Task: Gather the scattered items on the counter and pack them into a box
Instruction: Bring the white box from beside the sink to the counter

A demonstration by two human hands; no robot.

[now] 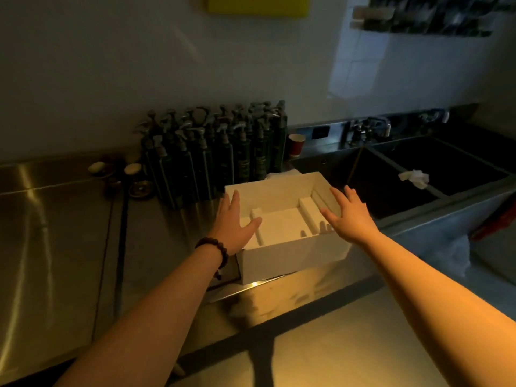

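An open white box [293,254] stands on the steel counter [61,233], with white foam inserts [282,224] inside it. My left hand [233,223] reaches over the box's left rim with straight fingers, its thumb over the inside. My right hand [349,213] is spread flat over the box's right rim. Neither hand holds anything. Several dark pump bottles [220,152] stand packed together against the wall behind the box. Small round lidded jars [134,174] lie scattered to their left.
A red paper cup [296,145] stands beside the bottles. A deep double sink [413,174] with taps lies to the right, a crumpled white cloth [414,177] on its divider. The counter's front edge runs below the box. A yellow board [258,4] hangs on the wall.
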